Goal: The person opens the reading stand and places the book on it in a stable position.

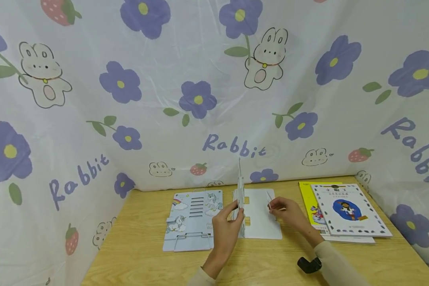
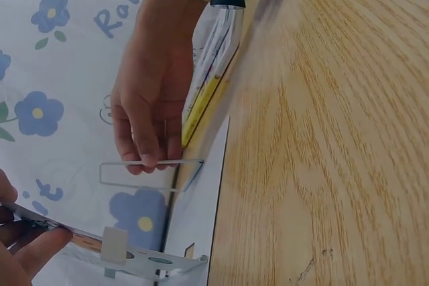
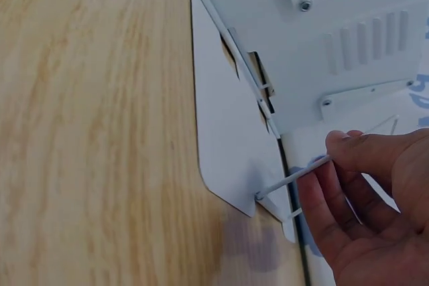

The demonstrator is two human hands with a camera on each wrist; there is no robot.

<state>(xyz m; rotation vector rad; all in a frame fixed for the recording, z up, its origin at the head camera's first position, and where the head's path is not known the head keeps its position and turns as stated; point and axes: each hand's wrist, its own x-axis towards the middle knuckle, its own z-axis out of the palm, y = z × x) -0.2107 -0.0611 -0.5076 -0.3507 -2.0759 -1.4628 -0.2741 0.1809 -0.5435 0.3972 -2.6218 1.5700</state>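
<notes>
A white metal book stand is opened out on the table. Its base plate (image 1: pixel 262 226) lies flat, and its slotted panel (image 1: pixel 240 186) stands up almost edge-on in the head view. My left hand (image 1: pixel 226 228) grips this upright panel between thumb and fingers. Over the base's right side, my right hand (image 1: pixel 289 212) pinches a thin white wire bracket (image 3: pixel 285 182) between thumb and fingertips. The bracket stands raised at a slant, its lower ends at the base plate's edge. A second book stand (image 1: pixel 200 218), printed with unicorns and a rainbow, lies folded flat left of my left hand.
To the right, a white book (image 1: pixel 371 218) with a blue round picture overlaps a yellow book (image 1: pixel 307 198). A black wrist device (image 1: pixel 309 265) shows at my right sleeve. A curtain (image 1: pixel 157 131) with flowers and rabbits hangs behind the wooden table (image 1: pixel 128 238).
</notes>
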